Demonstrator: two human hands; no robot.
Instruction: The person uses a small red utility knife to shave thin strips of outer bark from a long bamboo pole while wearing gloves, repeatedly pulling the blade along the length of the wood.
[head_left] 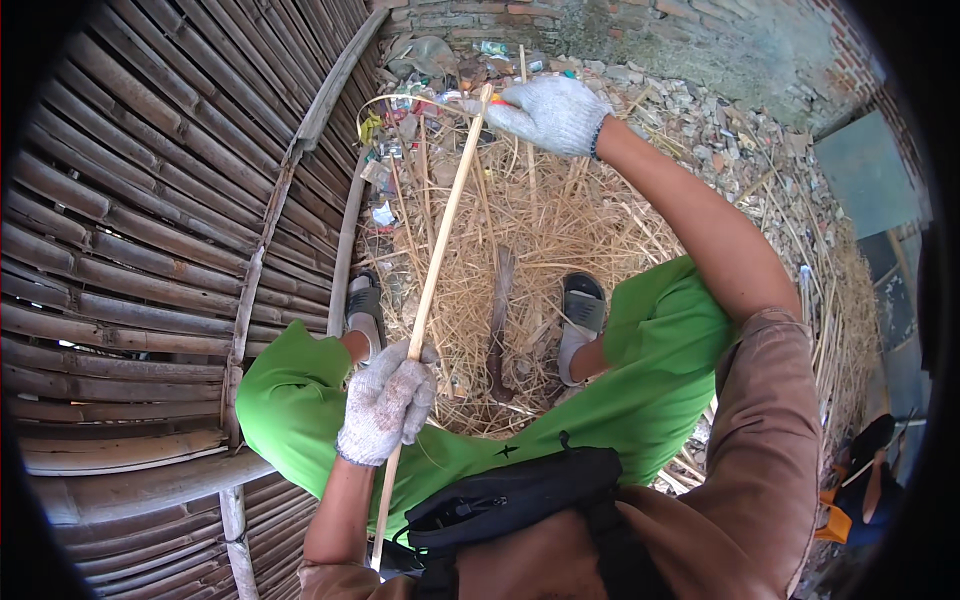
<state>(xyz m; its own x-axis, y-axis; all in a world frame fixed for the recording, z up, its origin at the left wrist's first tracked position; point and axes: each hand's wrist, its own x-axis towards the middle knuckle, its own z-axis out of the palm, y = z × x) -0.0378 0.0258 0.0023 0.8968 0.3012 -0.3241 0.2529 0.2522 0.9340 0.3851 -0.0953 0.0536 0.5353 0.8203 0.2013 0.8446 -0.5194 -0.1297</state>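
Note:
A long pale bamboo strip (440, 250) runs from my lap up toward the far ground. My left hand (388, 402), in a white knit glove, grips its lower part above my green-clad left knee. My right hand (548, 112), also gloved, is stretched forward and closed around the strip's far end. A thin curl of shaving (400, 100) loops off the strip beside that hand. On the straw between my sandalled feet lies a dark long blade (499, 320).
A woven bamboo panel (150, 250) with a curved edge pole fills the left. Straw and bamboo offcuts (560, 220) cover the ground ahead, with litter and rubble by a brick wall (640, 25). A black waist bag (510, 495) hangs at my front. Another person's foot (872, 470) shows at the right.

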